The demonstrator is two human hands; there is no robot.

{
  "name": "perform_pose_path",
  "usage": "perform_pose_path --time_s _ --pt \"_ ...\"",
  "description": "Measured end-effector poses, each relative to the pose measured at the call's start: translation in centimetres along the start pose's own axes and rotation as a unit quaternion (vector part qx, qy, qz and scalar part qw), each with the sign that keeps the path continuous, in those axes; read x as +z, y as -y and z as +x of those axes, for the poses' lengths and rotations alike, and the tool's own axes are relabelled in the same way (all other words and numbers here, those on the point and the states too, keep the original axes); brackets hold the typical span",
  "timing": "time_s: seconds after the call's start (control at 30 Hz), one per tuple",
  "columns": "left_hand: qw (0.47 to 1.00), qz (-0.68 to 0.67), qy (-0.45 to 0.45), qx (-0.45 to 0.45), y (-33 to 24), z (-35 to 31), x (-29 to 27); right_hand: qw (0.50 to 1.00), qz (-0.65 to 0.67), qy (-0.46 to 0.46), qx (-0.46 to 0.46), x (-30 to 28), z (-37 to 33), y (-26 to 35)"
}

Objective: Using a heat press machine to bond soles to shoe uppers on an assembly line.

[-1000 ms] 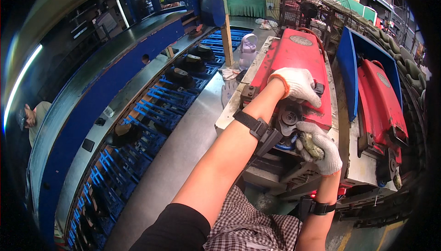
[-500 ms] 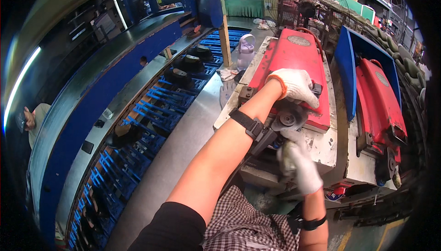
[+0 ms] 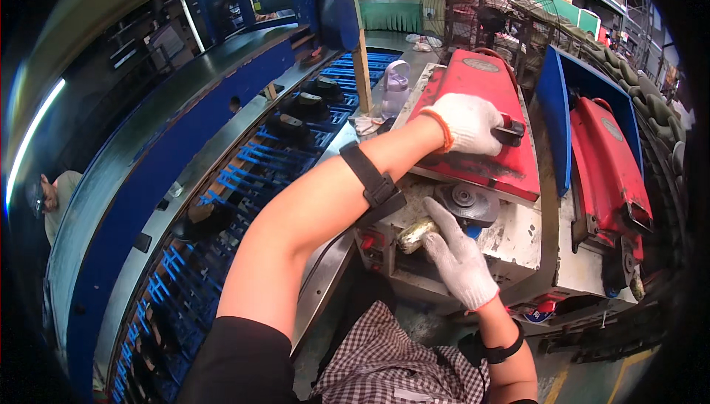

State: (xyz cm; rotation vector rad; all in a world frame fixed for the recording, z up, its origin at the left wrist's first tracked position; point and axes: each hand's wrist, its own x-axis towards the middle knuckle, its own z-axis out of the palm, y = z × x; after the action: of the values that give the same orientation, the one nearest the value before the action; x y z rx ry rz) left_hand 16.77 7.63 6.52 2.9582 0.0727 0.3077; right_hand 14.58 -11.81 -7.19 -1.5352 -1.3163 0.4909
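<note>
My left hand (image 3: 470, 124), in a white knit glove with an orange cuff, lies over the red machine cover (image 3: 484, 82). Its fingers curl against a black handle (image 3: 510, 130) on that cover. Below, my right hand (image 3: 460, 260) wears a white glove too, with its fingers stretched apart. They meet or nearly meet a worn, yellowish wrapped lever grip (image 3: 416, 235); exact contact is unclear. Just beyond those fingers sits a grey round machine part (image 3: 470, 200), under the red cover's near edge and on the off-white machine body (image 3: 510, 237).
A second red machine (image 3: 610, 160) with a blue guard (image 3: 558, 119) stands at right. On the left runs a blue-slatted conveyor (image 3: 259, 160) carrying dark shoe-like pieces. A lilac bottle (image 3: 396, 89) is behind my left forearm. Another person (image 3: 59, 197) is at far left.
My left hand has shifted slightly up the red cover. My right hand, blurred before, has moved left and spread its fingers; the wrapped grip has swung left with it.
</note>
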Motion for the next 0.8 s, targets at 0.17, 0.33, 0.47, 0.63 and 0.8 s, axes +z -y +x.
perform_pose_path --time_s 0.17,0.33,0.47,0.63,0.8 --pt "0.996 0.034 -0.079 0.017 0.0 1.7 -4.1 0.984 -0.112 -0.060 -0.123 -4.7 1.1 0.6" --pt "0.965 0.053 -0.249 0.069 2.9 2.8 -7.5 0.961 -0.245 -0.098 -0.086 -9.4 8.6 0.0" --pt "0.864 0.213 -0.439 0.122 2.6 1.6 -8.5 0.928 -0.361 -0.063 0.062 -11.0 17.2 -4.0" --pt "0.900 0.098 -0.405 0.131 2.4 1.5 -6.3 0.880 -0.439 0.056 0.173 -8.7 22.0 -6.5" --pt "0.885 -0.027 -0.445 0.137 2.4 -5.9 -1.4 0.924 -0.360 -0.037 0.126 -12.4 22.8 -15.2"
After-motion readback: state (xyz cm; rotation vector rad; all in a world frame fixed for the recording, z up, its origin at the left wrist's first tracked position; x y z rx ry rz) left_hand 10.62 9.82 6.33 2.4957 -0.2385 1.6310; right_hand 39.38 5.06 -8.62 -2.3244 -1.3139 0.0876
